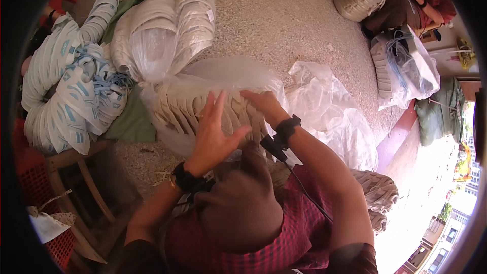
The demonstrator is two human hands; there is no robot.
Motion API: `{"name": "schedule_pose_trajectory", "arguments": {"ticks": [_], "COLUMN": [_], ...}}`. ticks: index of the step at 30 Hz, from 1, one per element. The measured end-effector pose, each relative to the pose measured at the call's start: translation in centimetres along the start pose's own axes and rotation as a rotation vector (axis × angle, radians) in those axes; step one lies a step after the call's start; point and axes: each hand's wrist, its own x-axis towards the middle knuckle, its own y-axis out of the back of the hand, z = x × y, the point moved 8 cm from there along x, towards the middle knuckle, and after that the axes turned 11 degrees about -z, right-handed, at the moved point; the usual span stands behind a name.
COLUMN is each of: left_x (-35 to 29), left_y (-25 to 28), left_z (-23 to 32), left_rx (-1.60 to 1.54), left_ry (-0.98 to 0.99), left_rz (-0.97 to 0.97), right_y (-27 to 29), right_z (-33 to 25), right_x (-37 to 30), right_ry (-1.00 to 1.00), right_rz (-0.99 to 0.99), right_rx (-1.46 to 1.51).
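Note:
In front of me a row of cream-coloured, thin-edged pieces, stacked close together, lies inside a clear plastic bag. Their exact kind I cannot make out. My left hand is over the near side of the row, fingers stretched and thumb apart, holding nothing. At the row's right end, my right hand has its fingers extended flat over the pieces and the bag's edge. Whether either hand presses on the row is unclear. Both wrists wear black straps.
Bundles wrapped in white with blue marks lie at the left. A filled clear bag sits behind the row. Loose plastic sheeting spreads to the right. A wooden stool stands near left. Another person sits far right beside bundles.

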Motion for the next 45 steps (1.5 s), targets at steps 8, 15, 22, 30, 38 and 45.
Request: {"name": "schedule_pose_trajectory", "arguments": {"ticks": [8, 15, 22, 30, 38, 45], "left_x": [6.2, 9.2, 10.5, 7.6, 12.0, 13.2], "left_y": [-5.9, -2.0, -2.2, -15.2, -16.6, -8.9], "left_z": [1.2, -1.8, -2.2, 6.0, 10.7, 6.9], "left_rx": [0.565, 0.591, 0.659, 0.561, 0.454, 0.166], "left_ry": [0.013, 0.028, 0.213, -0.039, -0.351, -0.426], "left_rz": [-0.195, 0.010, -0.075, -0.205, -0.474, -0.380], "right_y": [-0.8, 3.6, 4.2, 13.1, 12.0, 4.0], "right_z": [0.8, -0.5, -5.6, -16.6, -8.6, -8.9], "right_x": [0.3, -2.8, -14.8, -31.5, -33.8, -11.8], "right_ry": [0.137, 0.513, 0.557, 0.322, -0.013, 0.350], "right_rz": [-0.395, 0.484, -0.094, 0.396, 0.311, 0.082], "right_rx": [0.464, -1.149, -1.305, -1.546, -1.237, -1.066]}}
